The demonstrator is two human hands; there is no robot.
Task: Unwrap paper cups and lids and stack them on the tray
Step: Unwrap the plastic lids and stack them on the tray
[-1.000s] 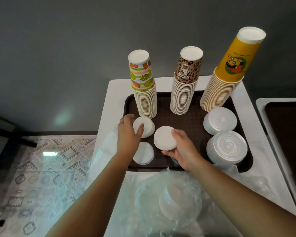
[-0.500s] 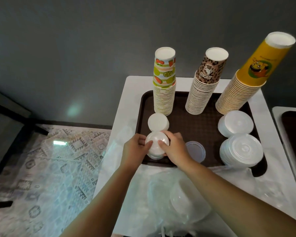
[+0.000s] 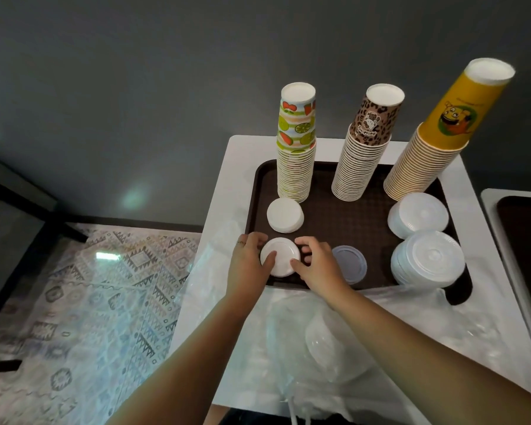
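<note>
Gripping a newly set-down white lid stack (image 3: 280,256) at the tray's (image 3: 344,222) seven o'clock, left hand (image 3: 248,262) and right hand (image 3: 316,266) together; another pile placed.

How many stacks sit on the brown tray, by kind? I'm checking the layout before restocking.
Cup stacks: 3: fruit-print, leopard-print, yellow.
White lid stacks: 4: back left, front left gripped by left hand and right hand, two at right.
Clear lid: 1.
Total: 8
</note>
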